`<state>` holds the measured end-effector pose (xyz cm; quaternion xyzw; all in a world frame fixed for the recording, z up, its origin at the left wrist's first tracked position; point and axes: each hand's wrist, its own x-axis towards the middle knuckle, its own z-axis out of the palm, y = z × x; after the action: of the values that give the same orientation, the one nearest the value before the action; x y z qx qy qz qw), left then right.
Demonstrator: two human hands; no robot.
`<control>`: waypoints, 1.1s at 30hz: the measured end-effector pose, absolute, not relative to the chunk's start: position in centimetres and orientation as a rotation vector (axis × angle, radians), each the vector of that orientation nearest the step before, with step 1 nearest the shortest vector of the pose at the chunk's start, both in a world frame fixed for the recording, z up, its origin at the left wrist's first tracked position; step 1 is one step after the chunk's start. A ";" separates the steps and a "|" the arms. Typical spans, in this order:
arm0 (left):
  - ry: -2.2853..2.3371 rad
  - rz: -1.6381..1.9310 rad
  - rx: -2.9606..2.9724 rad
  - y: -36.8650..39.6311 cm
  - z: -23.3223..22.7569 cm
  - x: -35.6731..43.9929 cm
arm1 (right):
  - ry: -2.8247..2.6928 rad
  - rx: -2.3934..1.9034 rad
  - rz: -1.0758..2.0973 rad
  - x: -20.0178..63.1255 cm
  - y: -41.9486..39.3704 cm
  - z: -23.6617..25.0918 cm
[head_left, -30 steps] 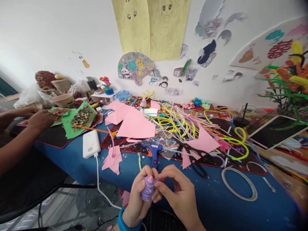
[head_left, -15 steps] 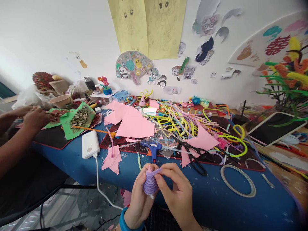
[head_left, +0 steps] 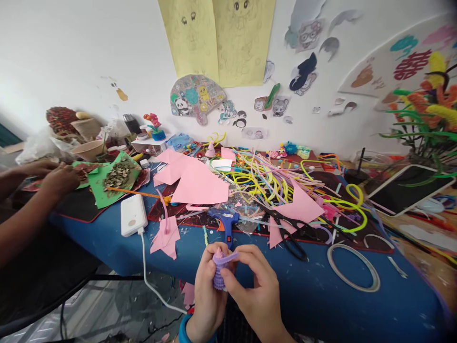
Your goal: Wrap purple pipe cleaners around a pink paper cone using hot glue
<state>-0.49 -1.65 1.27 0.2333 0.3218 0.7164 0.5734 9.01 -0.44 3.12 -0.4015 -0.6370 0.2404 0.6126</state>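
Observation:
My left hand (head_left: 206, 294) grips a small cone wrapped in purple pipe cleaner (head_left: 218, 272), its pink tip showing at the top. My right hand (head_left: 254, 289) pinches the loose purple end near the tip and presses against the cone's side. Both hands hover at the near edge of the blue table (head_left: 307, 290). Just beyond them lie a blue glue gun (head_left: 225, 220) and black scissors (head_left: 290, 234).
Pink paper pieces (head_left: 198, 183), a heap of coloured pipe cleaners (head_left: 271, 179) and a white power bank (head_left: 133, 221) with its cable cover the table. A tape ring (head_left: 353, 267) lies at right. Another person's hands (head_left: 59, 178) work on green paper with seeds at far left.
My hands turned the cone and wound the purple strand closer to its tip. The view shifted slightly. The other person's hands moved a little at the left.

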 end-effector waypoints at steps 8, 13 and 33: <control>0.737 1.699 0.574 -1.7 1.1 -0.5 | -1.454 -0.880 0.587 8.7 -0.7 3.4; 0.707 1.662 0.484 -1.9 1.3 -0.3 | -1.430 -0.830 0.602 8.8 -0.7 3.5; 0.746 1.657 0.503 -2.3 1.5 0.0 | -1.308 -0.879 0.892 8.4 -0.3 3.0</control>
<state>0.04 -2.27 1.49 0.2159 0.3202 0.7112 0.5875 8.41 -0.29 3.03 -0.3820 -0.5681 0.3874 0.6175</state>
